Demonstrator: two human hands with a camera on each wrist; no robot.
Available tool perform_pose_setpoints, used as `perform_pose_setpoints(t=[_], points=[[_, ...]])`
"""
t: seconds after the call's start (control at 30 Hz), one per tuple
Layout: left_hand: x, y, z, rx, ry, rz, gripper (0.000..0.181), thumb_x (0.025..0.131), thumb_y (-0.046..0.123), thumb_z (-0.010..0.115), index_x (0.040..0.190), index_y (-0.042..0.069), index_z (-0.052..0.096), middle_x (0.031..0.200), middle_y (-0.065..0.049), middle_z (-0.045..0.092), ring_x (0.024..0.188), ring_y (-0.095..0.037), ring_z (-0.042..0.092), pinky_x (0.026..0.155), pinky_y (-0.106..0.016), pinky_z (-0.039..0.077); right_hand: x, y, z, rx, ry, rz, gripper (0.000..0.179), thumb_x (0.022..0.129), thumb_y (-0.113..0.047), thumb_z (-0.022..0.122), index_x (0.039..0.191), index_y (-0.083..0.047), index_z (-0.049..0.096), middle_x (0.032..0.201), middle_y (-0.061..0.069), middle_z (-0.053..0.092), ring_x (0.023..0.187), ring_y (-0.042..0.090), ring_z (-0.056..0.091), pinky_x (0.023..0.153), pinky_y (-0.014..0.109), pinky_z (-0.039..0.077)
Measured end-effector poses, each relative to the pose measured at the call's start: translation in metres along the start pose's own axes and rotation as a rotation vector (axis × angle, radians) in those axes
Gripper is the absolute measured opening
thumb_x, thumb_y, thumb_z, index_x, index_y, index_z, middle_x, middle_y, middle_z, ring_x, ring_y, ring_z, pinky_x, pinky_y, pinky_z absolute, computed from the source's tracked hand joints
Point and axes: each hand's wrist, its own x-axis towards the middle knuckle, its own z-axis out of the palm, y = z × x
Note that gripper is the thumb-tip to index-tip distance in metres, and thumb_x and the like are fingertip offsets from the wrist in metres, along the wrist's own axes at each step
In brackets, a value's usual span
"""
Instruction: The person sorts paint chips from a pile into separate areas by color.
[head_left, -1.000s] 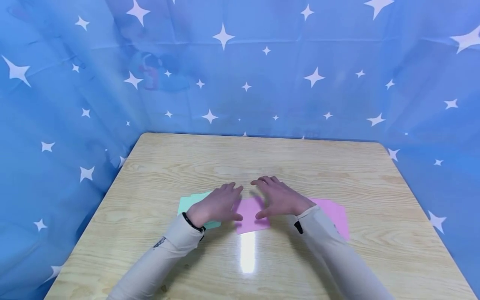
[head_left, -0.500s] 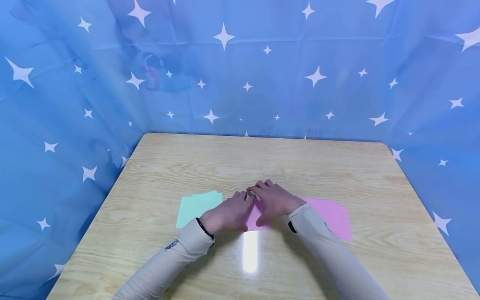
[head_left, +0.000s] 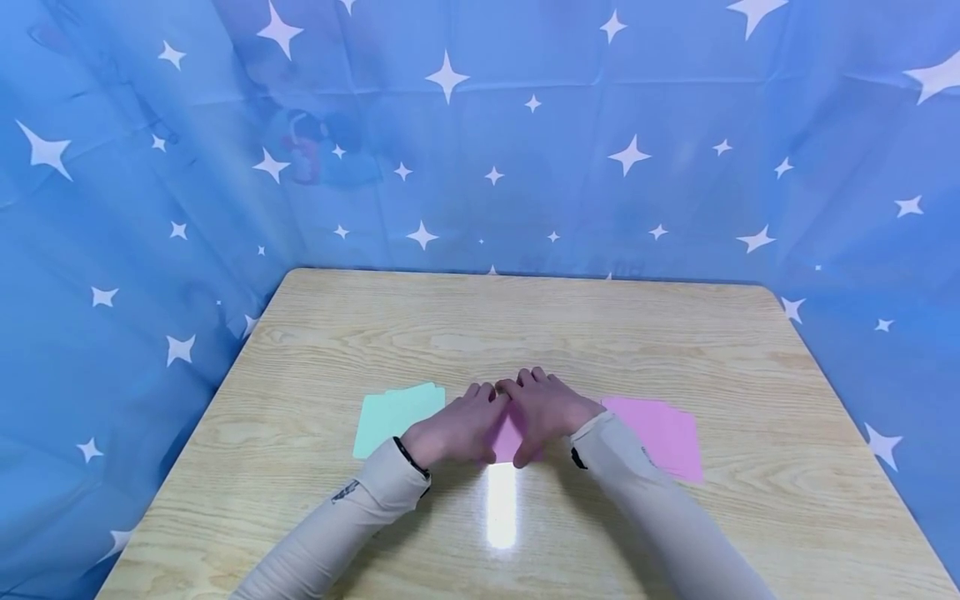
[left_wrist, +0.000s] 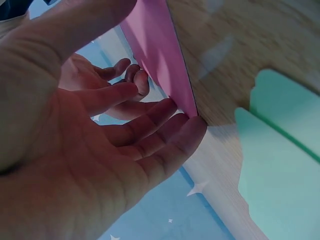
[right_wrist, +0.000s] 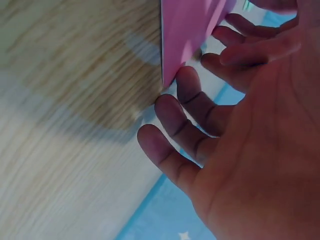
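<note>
A pink card [head_left: 507, 435] lies flat on the table between the two hands, partly hidden under them. My left hand [head_left: 459, 427] reaches over its left side, with thumb toward the near edge and fingertips at the far corner. From the right, my right hand [head_left: 546, 407] spans the card the same way. In the left wrist view, extended fingers touch the corner of the pink card [left_wrist: 159, 42]. The right wrist view has one fingertip right at the corner of the pink card [right_wrist: 182, 37], other fingers spread and loosely bent. The two index fingers meet at the far edge.
Overlapping mint-green cards [head_left: 393, 418] lie left of the hands, unevenly stacked. Overlapping pink cards [head_left: 667, 433] lie to the right, beside the right sleeve. The wooden table [head_left: 465, 325] ends at the back against a blue curtain [head_left: 525, 192] with white stars.
Both hands have come down and inward onto the middle pink card. The left hand has moved right, uncovering the mint cards; the gap between the hands has closed.
</note>
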Motion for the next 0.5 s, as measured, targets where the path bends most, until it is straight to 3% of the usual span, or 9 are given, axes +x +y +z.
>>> perform_pose_setpoints(t=[0.27,0.5], points=[[-0.0057,0.0002,0.006,0.007,0.002,0.032,0.091,0.073,0.03,0.083,0.147,0.008,0.035,0.121,-0.01,0.049,0.105,-0.021,0.045,0.084,-0.029,0.049,-0.0023,-0.001,0.0058,0.038,0.001,0.041,0.113,0.049,-0.057,0.088,0.142,-0.016,0.04,0.112,0.002,0.048,0.099,0.02,0.042,0.087,0.034,0.044],[-0.008,0.0003,0.007,-0.039,0.018,0.019,0.092,0.069,0.032,0.086,0.144,0.009,0.038,0.123,-0.01,0.047,0.106,-0.021,0.044,0.082,-0.027,0.051,-0.0083,-0.0053,0.0028,0.201,0.034,-0.01,0.094,0.054,-0.036,0.09,0.134,-0.014,0.046,0.114,0.003,0.042,0.095,0.018,0.045,0.079,0.031,0.048]])
